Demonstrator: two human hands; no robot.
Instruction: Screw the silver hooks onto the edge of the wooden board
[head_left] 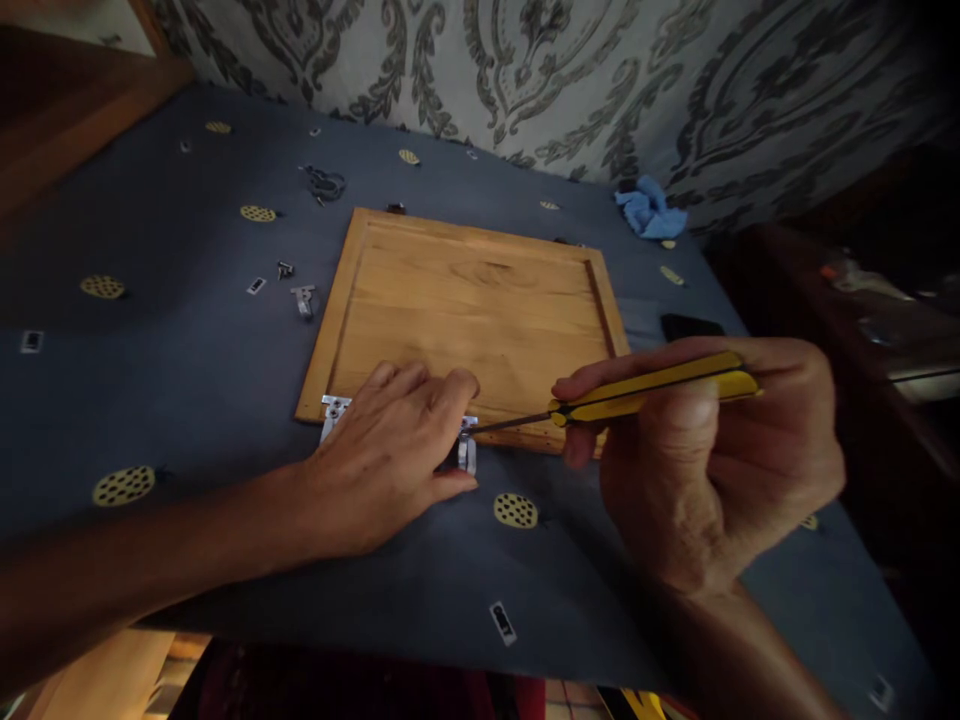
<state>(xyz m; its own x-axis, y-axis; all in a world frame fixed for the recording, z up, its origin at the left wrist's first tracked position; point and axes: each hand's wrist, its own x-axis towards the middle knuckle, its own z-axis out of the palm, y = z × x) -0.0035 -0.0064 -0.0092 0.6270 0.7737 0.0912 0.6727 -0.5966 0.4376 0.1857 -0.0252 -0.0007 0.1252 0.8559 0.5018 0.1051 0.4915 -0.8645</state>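
Your left hand (390,460) lies open, pinning the hinge (466,455) at the door's (465,300) near edge, while your right hand (712,460) grips the screwdriver (645,392), tip at that hinge: screw work, I'd say, so hold it seated and square.

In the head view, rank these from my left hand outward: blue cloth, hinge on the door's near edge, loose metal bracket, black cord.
1. The hinge, under the left hand at the near edge of the door.
2. The loose metal bracket, left of the door.
3. The black cord, far left, beyond the bracket.
4. The blue cloth, far right by the wall.
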